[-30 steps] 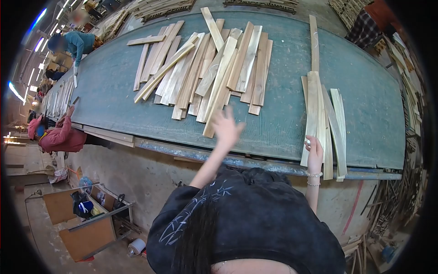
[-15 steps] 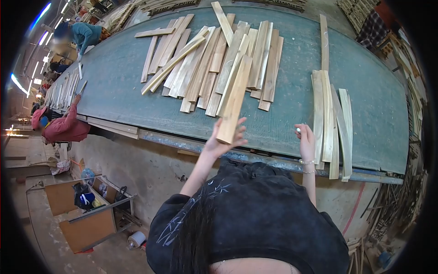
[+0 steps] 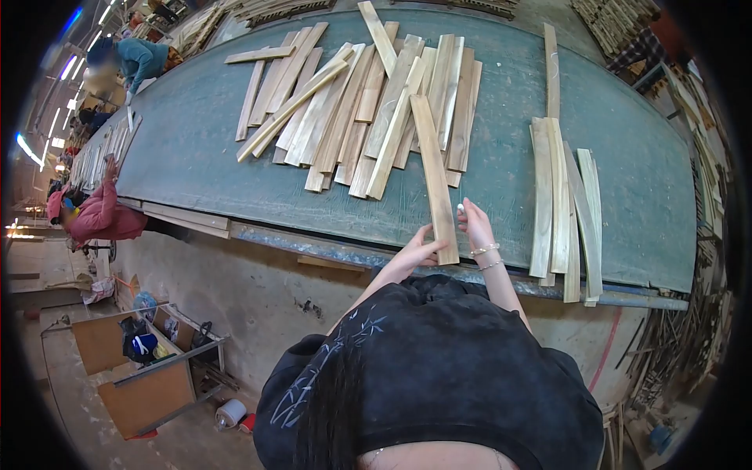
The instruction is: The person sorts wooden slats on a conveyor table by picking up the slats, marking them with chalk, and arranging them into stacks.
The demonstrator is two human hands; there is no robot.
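My left hand (image 3: 415, 252) grips the near end of a wooden board (image 3: 434, 180) from its left side. The board points away from me, its far end over the pile of boards (image 3: 345, 117) on the green table (image 3: 501, 110). Close by the board's right edge is my right hand (image 3: 476, 225), fingers bent in a pinch. A small white stub (image 3: 460, 207) shows at its fingertips; I cannot tell exactly what it is. Whether the right hand touches the board is unclear.
To the right, several boards (image 3: 560, 200) lie side by side, some overhanging the table's metal edge (image 3: 634, 298). One long board (image 3: 552, 70) lies beyond them. Two people, in a pink top (image 3: 106, 215) and a teal top (image 3: 142, 61), are at the left.
The board's near end has swung right and toward me, held in my left hand. My right hand has moved left, from beside the right-hand boards to this board's edge.
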